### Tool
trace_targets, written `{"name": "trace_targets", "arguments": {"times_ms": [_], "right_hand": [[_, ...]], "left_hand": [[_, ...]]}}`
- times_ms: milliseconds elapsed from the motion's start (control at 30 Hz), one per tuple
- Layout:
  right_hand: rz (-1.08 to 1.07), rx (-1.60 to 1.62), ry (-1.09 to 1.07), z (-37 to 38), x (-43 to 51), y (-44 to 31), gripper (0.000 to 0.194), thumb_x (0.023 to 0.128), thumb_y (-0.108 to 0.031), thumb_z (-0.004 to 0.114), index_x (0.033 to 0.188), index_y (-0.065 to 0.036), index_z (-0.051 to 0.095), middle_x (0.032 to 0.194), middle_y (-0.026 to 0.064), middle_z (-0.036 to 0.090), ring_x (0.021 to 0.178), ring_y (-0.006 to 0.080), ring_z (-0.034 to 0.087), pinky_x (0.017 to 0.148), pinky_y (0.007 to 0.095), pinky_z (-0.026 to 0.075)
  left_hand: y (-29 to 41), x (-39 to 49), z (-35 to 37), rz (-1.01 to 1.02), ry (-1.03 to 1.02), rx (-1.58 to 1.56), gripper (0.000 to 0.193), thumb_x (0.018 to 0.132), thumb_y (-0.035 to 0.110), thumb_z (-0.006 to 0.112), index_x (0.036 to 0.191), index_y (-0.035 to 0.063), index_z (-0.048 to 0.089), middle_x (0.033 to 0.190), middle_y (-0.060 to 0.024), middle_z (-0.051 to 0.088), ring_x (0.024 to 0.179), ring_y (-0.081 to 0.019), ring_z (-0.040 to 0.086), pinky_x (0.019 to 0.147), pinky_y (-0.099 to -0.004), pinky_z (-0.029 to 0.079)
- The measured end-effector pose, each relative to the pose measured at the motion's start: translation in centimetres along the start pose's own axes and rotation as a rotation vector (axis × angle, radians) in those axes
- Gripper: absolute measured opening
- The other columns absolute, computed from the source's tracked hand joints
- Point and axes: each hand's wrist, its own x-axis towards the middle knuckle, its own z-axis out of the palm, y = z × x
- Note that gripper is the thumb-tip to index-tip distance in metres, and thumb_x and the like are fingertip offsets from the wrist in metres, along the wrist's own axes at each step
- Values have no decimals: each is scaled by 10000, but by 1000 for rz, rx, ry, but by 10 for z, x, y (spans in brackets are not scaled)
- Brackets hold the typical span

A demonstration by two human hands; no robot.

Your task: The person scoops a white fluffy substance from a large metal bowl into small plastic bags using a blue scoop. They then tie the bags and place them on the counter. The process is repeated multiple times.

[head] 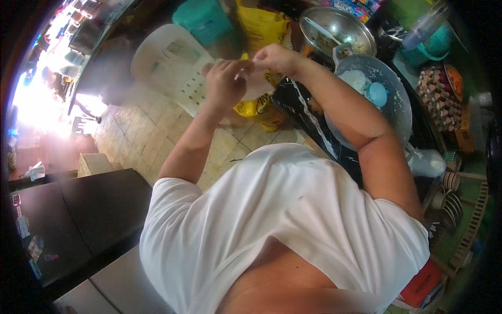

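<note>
My left hand (226, 83) and my right hand (277, 61) are close together, raised in front of my body. Between them they pinch the top of a thin, translucent plastic bag (257, 87), which hangs below the fingers. Its contents, if any, cannot be made out. Beside my right forearm, on the black marble-patterned counter (304, 112), stands a large metal pot (392, 84). It holds white rice (354, 80) and a light blue cup or scoop (377, 94). Behind it sits a steel bowl (355, 25) with a white-handled spoon (321, 30) and some food remnants.
A white plastic chair (172, 66) stands ahead on the tiled floor (145, 129), near a teal bucket (204, 21) and yellow printed sacks (261, 25). To the right are stacked eggs (434, 96), a filled plastic bag (427, 161) and a dish rack (468, 223). A dark refrigerator (86, 219) stands left.
</note>
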Motion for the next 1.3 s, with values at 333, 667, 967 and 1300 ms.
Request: {"name": "trace_targets", "arguments": {"times_ms": [333, 667, 967, 1300], "right_hand": [[60, 73, 267, 38, 0, 38, 166, 790, -224, 616, 839, -67, 642, 884, 30, 612, 810, 148, 509, 714, 315, 378], [83, -613, 878, 103, -52, 98, 102, 623, -204, 657, 725, -212, 655, 822, -44, 659, 879, 219, 547, 727, 488, 357], [293, -360, 957, 96, -57, 134, 131, 601, -185, 658, 731, -184, 649, 695, 5, 650, 659, 225, 617, 608, 391, 448], [-58, -173, 1012, 87, -57, 152, 197, 580, -70, 638, 744, -94, 532, 656, 71, 585, 627, 268, 593, 557, 366, 454]], "left_hand": [[-15, -37, 27, -77, -145, 250, 215, 709, 93, 591, 912, 137, 645, 871, -56, 654, 843, -256, 604, 756, -361, 407], [-49, -104, 140, -956, -395, -592, 181, 848, 70, 550, 989, -40, 579, 916, -77, 620, 804, -133, 586, 684, -258, 479], [-27, -108, 157, -973, -484, -499, 95, 806, 77, 589, 850, 16, 646, 773, -20, 619, 671, -102, 555, 593, -238, 438], [-15, -87, 136, -910, -613, -816, 90, 782, 55, 599, 826, -11, 642, 752, -34, 620, 619, -121, 560, 588, -250, 456]]}}
